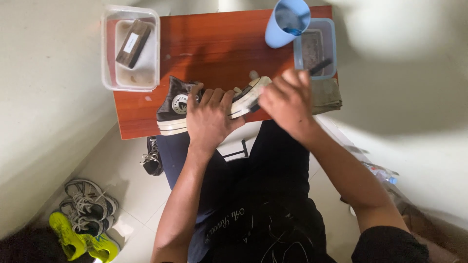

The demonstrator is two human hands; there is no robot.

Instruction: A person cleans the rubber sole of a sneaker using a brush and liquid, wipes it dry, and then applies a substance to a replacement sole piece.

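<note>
At the small reddish-brown wooden table (219, 39), we see a black high-top canvas sneaker with a white rubber sole (180, 104) lying on its side at the near edge, our left hand (209, 117) clamped around its middle, our right hand (287, 100) curled tight on a dark-handled brush (319, 65) at the toe.
</note>
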